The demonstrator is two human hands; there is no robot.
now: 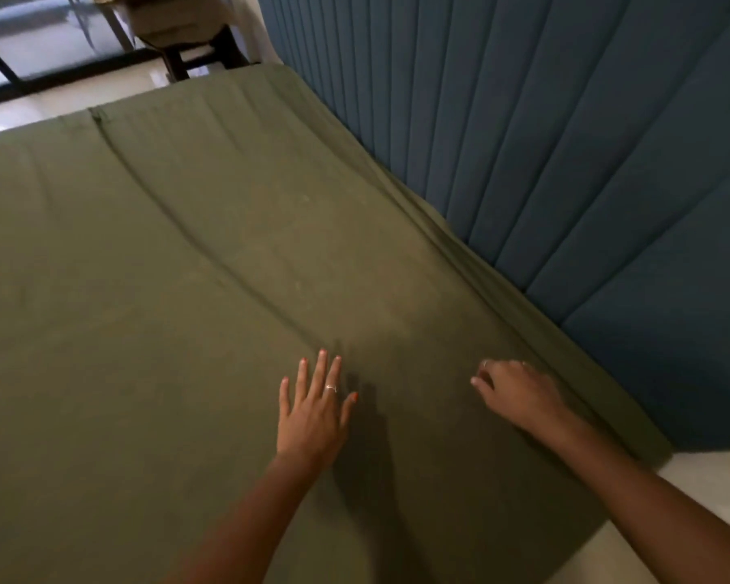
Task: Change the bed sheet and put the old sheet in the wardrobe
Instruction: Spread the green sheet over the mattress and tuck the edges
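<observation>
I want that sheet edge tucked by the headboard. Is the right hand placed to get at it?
Probably yes. The right hand rests, fingers curled, on the green sheet just short of its bunched edge along the blue headboard, with nothing lying between.

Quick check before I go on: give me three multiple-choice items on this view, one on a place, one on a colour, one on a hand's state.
1. Where does the headboard stand relative to the hands?
A. to the right
B. to the left
C. behind the camera

2. What colour is the sheet on the bed?
A. white
B. olive green
C. red

3. How does the left hand lie?
A. fist on a pillow
B. pinching a corner
C. flat, fingers spread

Key: 1 A, the blue headboard runs along the right. 2 B, the sheet is olive green. 3 C, the left hand lies flat on the sheet; the right hand has curled fingers.
</observation>
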